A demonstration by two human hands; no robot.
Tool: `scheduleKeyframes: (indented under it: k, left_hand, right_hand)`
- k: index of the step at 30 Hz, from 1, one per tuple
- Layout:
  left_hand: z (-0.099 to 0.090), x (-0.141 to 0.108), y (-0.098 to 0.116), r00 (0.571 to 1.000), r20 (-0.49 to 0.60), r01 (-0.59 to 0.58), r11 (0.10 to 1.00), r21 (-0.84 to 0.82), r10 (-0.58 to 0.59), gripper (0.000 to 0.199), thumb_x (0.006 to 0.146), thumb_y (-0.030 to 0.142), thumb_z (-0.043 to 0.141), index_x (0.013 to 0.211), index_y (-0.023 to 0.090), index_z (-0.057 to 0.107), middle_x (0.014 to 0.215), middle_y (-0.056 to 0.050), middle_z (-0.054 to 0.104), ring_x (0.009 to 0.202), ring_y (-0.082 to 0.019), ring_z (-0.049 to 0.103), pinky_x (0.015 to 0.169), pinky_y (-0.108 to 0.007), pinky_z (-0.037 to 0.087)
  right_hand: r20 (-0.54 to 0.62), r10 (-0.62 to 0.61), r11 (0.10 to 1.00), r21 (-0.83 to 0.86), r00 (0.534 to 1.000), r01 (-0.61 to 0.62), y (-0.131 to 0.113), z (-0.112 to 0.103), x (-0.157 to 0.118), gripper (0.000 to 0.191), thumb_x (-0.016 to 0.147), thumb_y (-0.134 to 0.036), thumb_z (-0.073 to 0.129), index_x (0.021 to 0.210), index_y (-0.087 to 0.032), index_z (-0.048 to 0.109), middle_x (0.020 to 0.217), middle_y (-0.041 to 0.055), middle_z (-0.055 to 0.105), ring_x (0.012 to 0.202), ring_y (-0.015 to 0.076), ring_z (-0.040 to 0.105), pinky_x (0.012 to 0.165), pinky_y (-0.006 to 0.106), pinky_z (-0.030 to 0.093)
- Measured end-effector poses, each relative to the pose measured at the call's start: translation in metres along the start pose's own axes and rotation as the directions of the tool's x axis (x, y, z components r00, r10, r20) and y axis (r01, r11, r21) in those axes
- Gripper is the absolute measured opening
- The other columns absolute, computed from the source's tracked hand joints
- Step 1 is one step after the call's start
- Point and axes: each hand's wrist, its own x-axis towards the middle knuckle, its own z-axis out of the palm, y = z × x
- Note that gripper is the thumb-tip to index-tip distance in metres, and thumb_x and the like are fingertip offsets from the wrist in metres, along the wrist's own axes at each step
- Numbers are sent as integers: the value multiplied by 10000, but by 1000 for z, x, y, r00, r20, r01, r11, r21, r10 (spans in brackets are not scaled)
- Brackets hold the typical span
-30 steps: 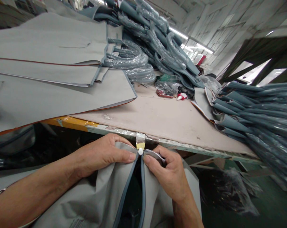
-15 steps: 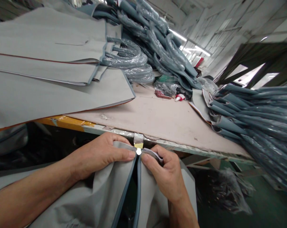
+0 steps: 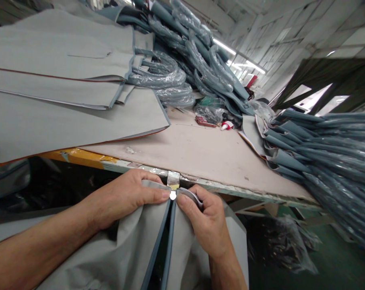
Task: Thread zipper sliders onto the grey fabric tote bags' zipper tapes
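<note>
Both hands pinch a light grey fabric panel (image 3: pixel 134 237) with blue-bound edges, just in front of the table edge. My left hand (image 3: pixel 130 195) is closed on the left side of the fabric, thumb on top. On the other side, my right hand (image 3: pixel 203 215) grips the folded edge between thumb and fingers. Between the thumb tips sits a small white round piece (image 3: pixel 173 195), too bright to identify. Below it the two bound edges part in a narrow gap. A taped tab (image 3: pixel 173 179) on the table edge is right behind it.
The pinkish table (image 3: pixel 194 149) lies ahead. Stacked grey panels (image 3: pixel 64 100) cover its left side. Plastic-wrapped blue-grey rolls (image 3: pixel 182 52) are piled behind, and more wrapped bundles (image 3: pixel 330 149) hang at right. A small red-and-white bottle (image 3: pixel 227 125) lies toward the back.
Both hands keep their hold, and the fabric edges below the white piece have drawn slightly closer together. The whole view has shifted a little.
</note>
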Motion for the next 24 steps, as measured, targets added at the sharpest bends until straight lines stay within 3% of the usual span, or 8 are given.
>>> scheduleKeyframes:
  k: [3,7,15,20,24]
  left_hand:
    - [-3,0,2,999,-28,-35,994,101,38,380,613,529,850,731,197,706,646,0,696,602,-154,593,550,-196,457]
    - [-1,-1,11,990,-22,-134,981,141,138,309,634,444,809,735,173,699,647,23,678,601,-120,555,572,-180,413]
    - [-2,-8,25,972,-23,-203,886,416,233,373,699,542,708,762,175,717,632,11,597,615,-135,477,573,-219,333]
    - [-10,0,50,948,64,-291,773,564,310,403,727,568,657,765,174,733,595,15,501,564,-122,392,521,-243,252]
    - [-8,15,86,931,9,-309,775,552,365,321,667,476,716,736,162,717,551,20,481,504,-110,381,485,-239,228]
  right_hand:
    - [-12,-17,1000,10,1000,17,1,0,0,310,890,-385,651,683,-167,575,588,-55,437,554,89,356,503,231,264]
    - [-44,-48,999,-21,998,47,-2,1,0,298,899,-376,648,688,-174,589,589,-58,459,555,90,377,511,230,274]
    - [-79,-161,957,-257,984,136,-16,-4,3,232,917,-308,631,717,-193,644,620,-61,570,597,102,484,588,228,331]
    - [-104,-174,933,-335,979,130,-24,-8,19,270,898,-363,625,688,-195,635,597,-61,555,595,106,482,585,239,319]
    - [-140,-197,904,-408,970,125,-39,-22,52,320,868,-415,633,639,-193,608,545,-61,479,572,113,433,561,256,285]
